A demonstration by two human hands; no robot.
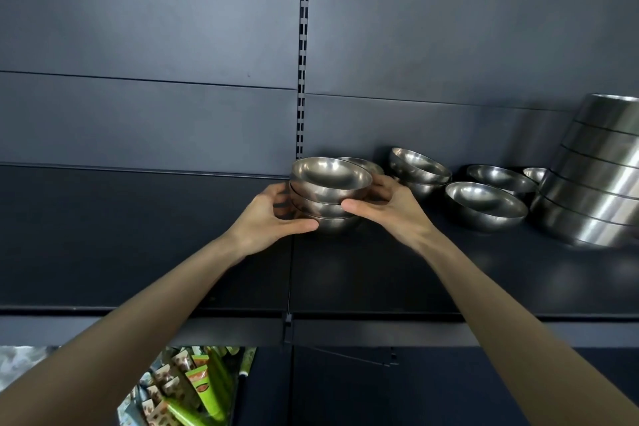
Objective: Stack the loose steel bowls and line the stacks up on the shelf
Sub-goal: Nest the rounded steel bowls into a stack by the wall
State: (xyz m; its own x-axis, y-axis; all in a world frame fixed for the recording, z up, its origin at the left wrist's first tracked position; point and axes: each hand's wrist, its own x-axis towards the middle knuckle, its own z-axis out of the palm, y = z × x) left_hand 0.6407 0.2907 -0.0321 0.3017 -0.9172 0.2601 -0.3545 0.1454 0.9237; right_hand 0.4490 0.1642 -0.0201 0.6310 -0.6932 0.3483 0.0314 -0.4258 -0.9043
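**Both hands around a stack of bowls**

Your left hand (268,214) and right hand (387,206) grip a stack of bowls (328,195) from either side, directly ahead on the dark shelf (380,273). Loose bowls (485,206) lie to the right, nearer your right hand; a taller stack (594,176) stands beyond them. The dark back panel is close behind.

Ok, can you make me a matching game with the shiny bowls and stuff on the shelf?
Things:
1. Small stack
2. Big stack
3. Single bowl
4. Green packs

Places:
A. Far right on the shelf
B. Below the shelf
C. Between the left hand and right hand
D. Alone, left of the big stack

Pairs: 1-C, 2-A, 3-D, 4-B
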